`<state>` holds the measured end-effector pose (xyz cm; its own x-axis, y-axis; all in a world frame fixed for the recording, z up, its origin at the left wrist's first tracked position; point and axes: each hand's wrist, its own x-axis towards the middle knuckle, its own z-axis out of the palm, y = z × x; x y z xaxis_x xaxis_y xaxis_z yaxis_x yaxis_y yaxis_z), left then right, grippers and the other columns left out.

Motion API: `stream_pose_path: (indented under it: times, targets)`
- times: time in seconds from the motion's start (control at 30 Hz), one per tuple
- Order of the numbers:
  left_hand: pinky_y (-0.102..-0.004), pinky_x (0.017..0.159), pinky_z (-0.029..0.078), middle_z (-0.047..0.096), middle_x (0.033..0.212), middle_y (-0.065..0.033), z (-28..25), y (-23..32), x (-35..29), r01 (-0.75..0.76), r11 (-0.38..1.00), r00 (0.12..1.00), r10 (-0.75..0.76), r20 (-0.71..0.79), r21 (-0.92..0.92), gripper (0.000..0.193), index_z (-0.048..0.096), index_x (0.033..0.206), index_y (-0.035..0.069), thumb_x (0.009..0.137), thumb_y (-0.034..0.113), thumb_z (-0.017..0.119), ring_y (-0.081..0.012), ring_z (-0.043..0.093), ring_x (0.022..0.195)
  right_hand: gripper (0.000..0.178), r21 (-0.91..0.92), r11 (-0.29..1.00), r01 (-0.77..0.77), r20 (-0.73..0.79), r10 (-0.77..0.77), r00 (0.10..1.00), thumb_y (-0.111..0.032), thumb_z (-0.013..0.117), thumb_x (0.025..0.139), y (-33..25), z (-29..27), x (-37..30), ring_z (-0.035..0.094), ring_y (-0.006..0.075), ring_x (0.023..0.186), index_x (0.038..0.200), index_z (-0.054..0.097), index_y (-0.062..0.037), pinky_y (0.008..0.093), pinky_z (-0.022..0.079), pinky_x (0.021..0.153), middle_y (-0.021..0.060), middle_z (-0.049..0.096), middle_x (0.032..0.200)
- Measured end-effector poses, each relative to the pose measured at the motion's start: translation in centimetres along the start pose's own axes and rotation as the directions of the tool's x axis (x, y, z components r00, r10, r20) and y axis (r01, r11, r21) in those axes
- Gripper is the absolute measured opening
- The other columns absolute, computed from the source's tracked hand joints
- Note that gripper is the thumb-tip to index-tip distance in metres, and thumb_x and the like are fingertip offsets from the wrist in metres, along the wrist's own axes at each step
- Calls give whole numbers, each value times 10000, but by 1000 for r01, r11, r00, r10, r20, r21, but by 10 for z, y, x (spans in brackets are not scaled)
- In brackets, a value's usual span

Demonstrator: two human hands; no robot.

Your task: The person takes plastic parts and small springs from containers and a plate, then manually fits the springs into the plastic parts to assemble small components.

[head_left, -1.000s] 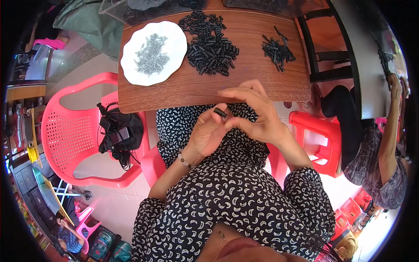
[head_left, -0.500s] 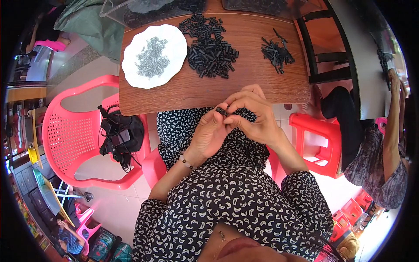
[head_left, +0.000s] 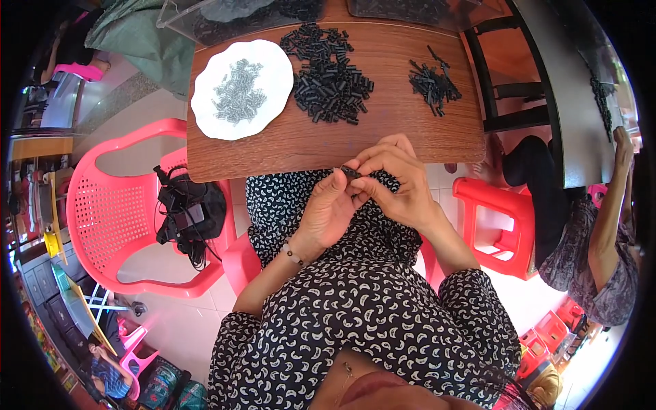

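Note:
Both hands meet just off the table's near edge, above my lap. Between their fingertips is a small black plastic piece (head_left: 350, 173), mostly covered by the fingers. My left hand (head_left: 326, 208), palm turned up, pinches it from the left. The thumb and fingers of my right hand (head_left: 398, 179) close on it from the other side. Beyond them on the table lies a heap of short black tubular parts (head_left: 333, 89). Left of that, a white scalloped plate (head_left: 205, 78) carries many small metal springs (head_left: 239, 92). A smaller pile of thin black pieces (head_left: 435, 87) sits at the right.
Clear plastic bins (head_left: 256, 15) stand along the brown table's (head_left: 393, 75) far side. To the left is a pink chair (head_left: 113, 205) with a black bag (head_left: 191, 208) on it. A red stool (head_left: 495, 225) and a co-worker (head_left: 588, 253) at another table are on the right.
My left thumb has shifted slightly on the black piece, and the piece has turned a little. Otherwise my hands stay in place. The co-worker's raised arm at the right has moved.

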<state>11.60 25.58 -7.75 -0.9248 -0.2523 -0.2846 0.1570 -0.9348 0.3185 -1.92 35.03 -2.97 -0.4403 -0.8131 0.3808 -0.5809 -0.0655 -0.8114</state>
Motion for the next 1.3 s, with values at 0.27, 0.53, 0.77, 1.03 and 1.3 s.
stream_pose_path:
  times: [0.27,0.53,0.77,1.03,1.3]
  targets:
    - [-297,903,430,612,1061,27,7,5,5,39,999,993,-38,-111,6,405,598,1194,114,929,420,602,-102,548,993,158,-49,999,22,-12,-22,1000,-63,755,730,1,-6,9,528,251,922,830,634,-63,357,422,845,36,687,954]
    - [-253,744,443,565,837,39,-7,22,15,51,989,973,-80,-215,-138,321,612,1185,75,953,298,606,-95,508,769,146,-391,900,192,-230,-298,926,-93,742,739,23,-66,97,575,269,873,841,644,-56,368,436,812,72,670,880]
    - [-258,715,442,589,789,31,0,21,17,69,992,964,-94,-247,-106,285,621,1156,56,966,266,586,-103,509,727,204,-694,719,-41,-412,-349,842,-272,725,795,86,-126,215,574,356,883,796,710,-68,433,464,782,121,693,837]
    - [-254,735,451,612,804,25,-10,22,15,95,987,966,-123,-229,-127,304,627,1166,45,956,264,603,-99,529,738,141,-653,751,101,-368,-431,824,-200,686,840,72,-102,185,614,306,818,855,729,-67,385,496,718,109,697,840]
    - [-257,744,458,617,808,23,-8,23,17,111,990,961,-130,-243,-90,304,632,1152,37,958,269,598,-98,538,748,227,-398,917,13,102,30,994,-72,714,802,71,-58,96,643,286,822,1009,640,-17,351,521,697,146,642,914]
